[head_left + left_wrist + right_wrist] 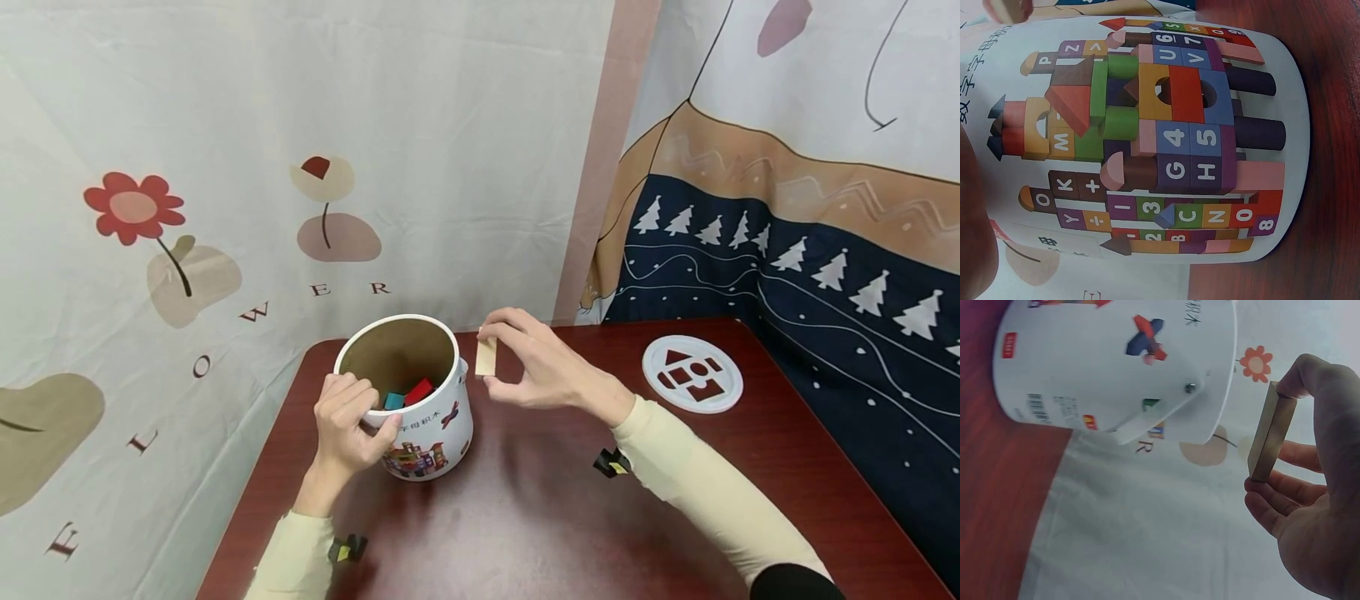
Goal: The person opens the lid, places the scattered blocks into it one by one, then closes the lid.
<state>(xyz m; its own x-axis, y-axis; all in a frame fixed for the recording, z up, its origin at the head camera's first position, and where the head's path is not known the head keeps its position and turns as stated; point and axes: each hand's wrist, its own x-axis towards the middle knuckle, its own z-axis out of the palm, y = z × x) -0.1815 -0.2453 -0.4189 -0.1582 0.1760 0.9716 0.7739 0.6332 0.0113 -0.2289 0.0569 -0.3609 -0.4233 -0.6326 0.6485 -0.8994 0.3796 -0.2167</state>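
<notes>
A white bucket (442, 433) printed with toy-block pictures stands on the table, its mouth facing up and tilted toward me. Inside it lie a red block (418, 391) and a teal block (393, 401); the rest of its bottom is hidden. My left hand (348, 421) grips the bucket's near left rim, fingers over the edge and thumb outside. Just right of the bucket, my right hand (536, 362) pinches a plain wooden block (486, 357) between thumb and fingers, held in the air. In the right wrist view the block (1271, 432) looks flat and oblong, apart from the bucket.
A round white lid (693, 374) with shaped cut-outs lies at the table's right back. The bucket's white handle (1157, 412) hangs at its side. Printed cloth (480, 167) hangs behind the dark red table (570, 517).
</notes>
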